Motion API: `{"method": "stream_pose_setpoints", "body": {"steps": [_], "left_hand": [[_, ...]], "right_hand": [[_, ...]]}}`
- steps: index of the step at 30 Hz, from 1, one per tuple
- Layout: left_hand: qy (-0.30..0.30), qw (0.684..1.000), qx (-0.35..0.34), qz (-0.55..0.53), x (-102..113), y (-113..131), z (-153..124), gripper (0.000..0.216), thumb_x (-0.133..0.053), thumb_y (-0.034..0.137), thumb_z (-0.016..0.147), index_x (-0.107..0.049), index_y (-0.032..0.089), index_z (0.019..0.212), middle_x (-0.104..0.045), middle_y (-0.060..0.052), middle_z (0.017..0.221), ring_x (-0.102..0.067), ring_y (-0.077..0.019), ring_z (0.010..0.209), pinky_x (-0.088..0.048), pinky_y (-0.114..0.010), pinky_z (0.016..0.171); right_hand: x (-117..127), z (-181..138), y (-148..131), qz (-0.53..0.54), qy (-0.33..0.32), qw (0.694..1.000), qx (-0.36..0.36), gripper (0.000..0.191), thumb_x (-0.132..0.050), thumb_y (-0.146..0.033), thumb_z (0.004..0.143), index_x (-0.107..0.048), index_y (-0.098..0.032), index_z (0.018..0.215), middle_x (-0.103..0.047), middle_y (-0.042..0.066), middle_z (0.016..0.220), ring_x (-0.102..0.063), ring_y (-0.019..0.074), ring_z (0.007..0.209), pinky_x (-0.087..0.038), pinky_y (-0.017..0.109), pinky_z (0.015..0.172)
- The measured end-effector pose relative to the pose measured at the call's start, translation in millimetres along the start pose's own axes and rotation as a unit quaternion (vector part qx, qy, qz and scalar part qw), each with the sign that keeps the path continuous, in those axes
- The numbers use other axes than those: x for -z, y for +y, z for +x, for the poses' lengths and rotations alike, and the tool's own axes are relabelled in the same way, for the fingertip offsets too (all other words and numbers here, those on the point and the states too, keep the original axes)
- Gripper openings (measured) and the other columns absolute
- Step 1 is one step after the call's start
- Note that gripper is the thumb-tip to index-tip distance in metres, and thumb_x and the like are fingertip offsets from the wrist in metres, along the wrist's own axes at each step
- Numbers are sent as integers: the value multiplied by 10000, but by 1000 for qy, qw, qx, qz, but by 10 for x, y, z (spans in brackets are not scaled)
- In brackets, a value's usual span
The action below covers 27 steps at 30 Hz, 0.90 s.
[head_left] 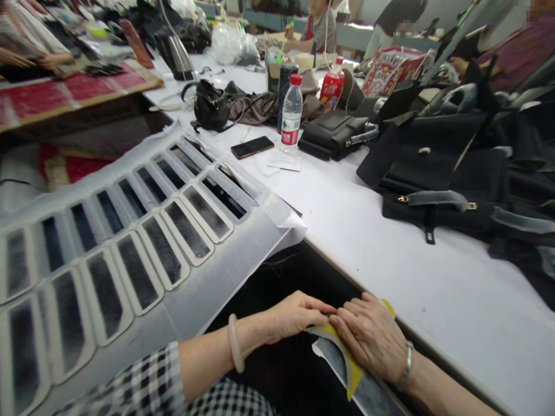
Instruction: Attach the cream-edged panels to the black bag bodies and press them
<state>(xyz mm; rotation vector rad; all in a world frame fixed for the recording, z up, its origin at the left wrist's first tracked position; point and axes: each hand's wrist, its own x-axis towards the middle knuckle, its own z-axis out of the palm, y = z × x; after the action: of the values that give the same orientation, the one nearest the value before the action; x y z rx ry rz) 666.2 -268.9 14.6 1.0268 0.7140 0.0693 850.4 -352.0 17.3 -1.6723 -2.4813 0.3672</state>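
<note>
Both hands meet at the lower edge of the view, below the near edge of the desk (433,289). One left hand (295,315) comes in from the left on a bare forearm that wears one pale bangle (235,351) above a checked sleeve (147,381); it lies palm down, fingers loosely curled, their tips pressing on the yellow-edged grey piece (347,361). One right hand (370,332) reaches in from the right with a single metal bracelet (406,367) at the wrist; it rests flat, fingers stretched out and released, on top of that same piece, touching the left fingertips. The piece lies under both hands, its yellow strip curving down between them and a little yellow showing past the right knuckles; neither hand clenches it.

To the left a white sheet (130,242) hangs over the desk's edge, bearing two rows of dark rectangular patches. Farther up the desk lie one phone (252,147), one clear water bottle (292,114), one red bottle (332,89) and, to the right, several black handbags (446,173) close together. Other people sit at the far end.
</note>
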Motion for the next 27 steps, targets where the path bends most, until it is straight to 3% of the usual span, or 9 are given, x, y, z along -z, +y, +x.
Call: {"method": "stream_pose_setpoints", "body": {"steps": [3, 6, 9, 11, 14, 17, 20, 23, 27], "left_hand": [[-1, 1000, 5, 15, 16, -22, 27, 416, -610, 236, 663, -755, 141, 1042, -659, -8, 685, -432, -110, 605, -315, -248, 613], [5, 1000, 10, 7, 24, -52, 49, 451, -626, 253, 668, -736, 149, 1093, -709, -41, 820, -526, -140, 704, -385, -258, 698], [-3, 1000, -8, 17, 3, -78, 48, 450, -600, 261, 693, -727, 152, 1111, -725, -71, 954, -582, -173, 797, -421, -282, 768], [-2, 1000, -12, 15, -23, -90, 38, 450, -586, 266, 696, -726, 145, 1106, -723, -73, 930, -585, -171, 774, -425, -280, 739], [4, 1000, -6, -9, -57, -96, 20, 451, -590, 270, 683, -726, 133, 1091, -712, -65, 870, -575, -160, 727, -416, -263, 688], [1, 999, -22, -23, -74, -104, 5, 421, -582, 263, 697, -732, 129, 1067, -695, -59, 848, -560, -152, 718, -412, -256, 678], [-8, 999, -48, -20, -83, -137, 5, 393, -542, 236, 730, -734, 132, 1057, -658, -39, 799, -515, -128, 675, -393, -247, 653], [-5, 999, -51, -1, -92, -192, 19, 387, -515, 221, 749, -729, 137, 1060, -594, -9, 728, -441, -103, 616, -354, -233, 603], [27, 997, -41, 56, -95, -232, 30, 355, -479, 204, 759, -733, 125, 994, -457, 31, 617, -330, -84, 552, -277, -224, 533]], "right_hand": [[-2, -72, 10, 27, -29, 999, -31, 406, -304, -346, 1018, -561, -203, 739, -565, 13, 683, -483, 164, 651, -214, 365, 706], [27, -265, 84, 124, -64, 983, -122, 483, -285, -465, 1005, -511, -198, 672, -548, 3, 657, -494, 156, 642, -256, 352, 712], [127, -443, 148, 279, -66, 914, -288, 563, -234, -639, 948, -452, -205, 664, -523, 10, 668, -495, 172, 656, -333, 324, 673], [214, -458, 142, 379, -47, 854, -354, 600, -197, -700, 916, -519, -210, 789, -533, 18, 733, -507, 190, 707, -381, 320, 675], [276, -315, 81, 489, -44, 808, -327, 663, -282, -752, 870, -526, -217, 1176, -534, 18, 813, -512, 203, 774, -409, 330, 710], [186, -108, 30, 523, -51, 795, -303, 754, -542, -713, 783, -436, -200, 1325, -521, 9, 838, -496, 198, 792, -403, 326, 712], [40, 27, 6, 528, -61, 789, -309, 623, -622, -598, 785, -506, -167, 1220, -541, 9, 832, -496, 188, 776, -411, 333, 724], [-24, 70, -13, 549, -76, 789, -266, 386, -592, -508, 841, -572, -167, 1021, -590, 24, 884, -527, 190, 835, -428, 328, 770], [-23, 79, -25, 518, -79, 814, -249, 234, -545, -423, 896, -568, -193, 928, -587, -8, 845, -533, 168, 806, -421, 298, 729]]}}
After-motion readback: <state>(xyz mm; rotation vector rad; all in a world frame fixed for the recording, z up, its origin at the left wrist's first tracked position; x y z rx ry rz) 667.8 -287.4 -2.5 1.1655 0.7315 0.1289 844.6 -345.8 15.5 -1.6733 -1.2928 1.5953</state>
